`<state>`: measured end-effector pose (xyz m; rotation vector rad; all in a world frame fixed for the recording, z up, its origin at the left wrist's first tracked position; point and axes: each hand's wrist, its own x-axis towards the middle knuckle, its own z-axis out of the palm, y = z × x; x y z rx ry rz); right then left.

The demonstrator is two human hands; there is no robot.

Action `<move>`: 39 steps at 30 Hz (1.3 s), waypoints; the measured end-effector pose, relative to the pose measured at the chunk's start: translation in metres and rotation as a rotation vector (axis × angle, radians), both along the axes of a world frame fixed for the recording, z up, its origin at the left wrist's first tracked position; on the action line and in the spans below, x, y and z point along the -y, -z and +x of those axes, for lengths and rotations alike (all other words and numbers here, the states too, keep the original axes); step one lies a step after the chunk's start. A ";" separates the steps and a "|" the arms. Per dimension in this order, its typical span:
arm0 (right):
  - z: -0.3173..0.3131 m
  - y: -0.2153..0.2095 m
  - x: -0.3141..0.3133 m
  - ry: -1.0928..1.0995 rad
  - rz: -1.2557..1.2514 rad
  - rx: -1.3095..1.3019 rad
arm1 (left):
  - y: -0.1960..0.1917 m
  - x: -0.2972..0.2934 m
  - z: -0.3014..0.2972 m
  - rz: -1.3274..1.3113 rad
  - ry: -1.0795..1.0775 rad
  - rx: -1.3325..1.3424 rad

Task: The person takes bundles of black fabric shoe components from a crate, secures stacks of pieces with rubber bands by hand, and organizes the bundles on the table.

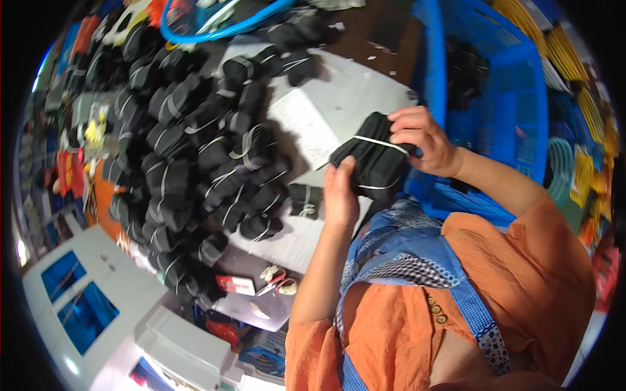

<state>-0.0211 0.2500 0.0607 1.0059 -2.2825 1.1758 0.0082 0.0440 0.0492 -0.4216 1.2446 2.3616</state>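
Note:
A bundle of black fabric pieces (375, 161) is held up between my two hands, with a thin white band stretched across it. My left hand (342, 194) pinches its lower left side, thumb on top. At the upper right end, my right hand (424, 140) grips the bundle near the band with bent fingers. Many similar black bundles tied with white bands make up a heap (176, 156) on the table to the left. One small tied bundle (305, 201) lies apart, just left of my left hand.
A blue plastic crate (521, 85) with black items inside stands at the right. On the table lie a white sheet of paper (301, 124), a red and white box (235, 285) and scissors (277, 281). A blue-rimmed basket (228, 29) sits at the far side.

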 end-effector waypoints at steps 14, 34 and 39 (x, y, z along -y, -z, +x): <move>-0.085 -0.047 0.109 0.050 -0.014 0.339 | -0.042 0.190 -0.111 -0.533 -0.584 -0.387; 0.113 0.213 -0.169 1.105 -0.203 1.069 | -0.019 0.271 -0.284 -1.827 -0.112 -0.744; 0.095 0.306 -0.203 0.961 -0.167 1.297 | -0.008 -0.017 -0.133 -1.574 0.482 -0.989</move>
